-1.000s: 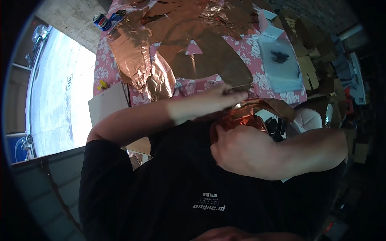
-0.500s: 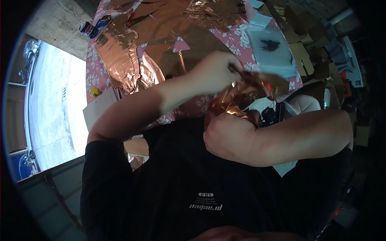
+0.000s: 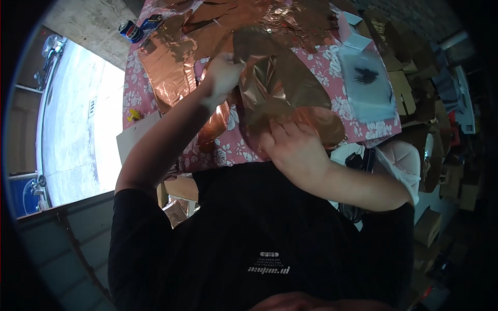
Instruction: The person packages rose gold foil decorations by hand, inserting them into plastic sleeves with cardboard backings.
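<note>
Left hand (image 3: 224, 72) pinches copper foil sheet (image 3: 277, 85) at its far corner; right hand (image 3: 293, 150) grips the near edge. Sheet held over floral tabletop (image 3: 137, 88), long axis running away from body. Clear bag (image 3: 369, 85) lies right.

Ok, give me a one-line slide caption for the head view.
Both hands, left and right, hold up a crinkled copper-coloured foil sheet over the pink floral tablecloth.

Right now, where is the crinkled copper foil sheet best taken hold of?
Probably its edges: the crinkled copper foil sheet is thin and limp, so pinch the upper-left edge from the left, where the left hand grips, and the near edge from below, like the right hand.
</note>
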The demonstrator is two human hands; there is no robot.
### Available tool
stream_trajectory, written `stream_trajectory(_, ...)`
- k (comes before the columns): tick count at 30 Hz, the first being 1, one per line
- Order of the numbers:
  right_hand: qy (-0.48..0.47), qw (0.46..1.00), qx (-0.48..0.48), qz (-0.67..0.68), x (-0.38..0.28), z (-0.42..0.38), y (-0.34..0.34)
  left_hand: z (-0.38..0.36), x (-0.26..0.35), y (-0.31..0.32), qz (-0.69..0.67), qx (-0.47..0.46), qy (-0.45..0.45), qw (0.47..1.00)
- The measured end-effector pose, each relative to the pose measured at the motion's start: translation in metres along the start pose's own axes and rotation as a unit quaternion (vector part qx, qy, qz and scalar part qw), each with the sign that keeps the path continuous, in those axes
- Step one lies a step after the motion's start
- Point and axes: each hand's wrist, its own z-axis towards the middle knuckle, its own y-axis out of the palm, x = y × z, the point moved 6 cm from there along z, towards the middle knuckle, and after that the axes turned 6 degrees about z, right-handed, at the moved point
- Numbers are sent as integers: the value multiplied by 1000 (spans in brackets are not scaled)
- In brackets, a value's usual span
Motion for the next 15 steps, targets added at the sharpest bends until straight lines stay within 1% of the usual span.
stream_trajectory(1,-4,1000,1,2,2,-4,5,-3,9,-3,56,8,16,998)
stream_trajectory(2,14,998,34,54,8,-9,5,-5,14,-6,113,14,31,993)
stream_trajectory(3,33,992,67,104,14,-16,6,-1,10,-11,113,15,29,993)
stream_trajectory(4,52,991,67,102,18,-24,9,5,9,-19,173,26,44,984)
stream_trajectory(5,53,991,67,102,21,-31,14,10,10,-24,232,35,59,970)
stream_trajectory(8,97,981,95,141,33,-49,37,13,14,-28,240,54,81,966)
stream_trajectory(12,97,974,103,179,31,-57,45,23,19,-25,226,48,71,970)
stream_trajectory(14,95,963,121,223,28,-57,42,28,17,-20,252,-15,23,967)
stream_trajectory(15,95,962,121,225,28,-57,40,29,19,-19,252,-15,22,967)
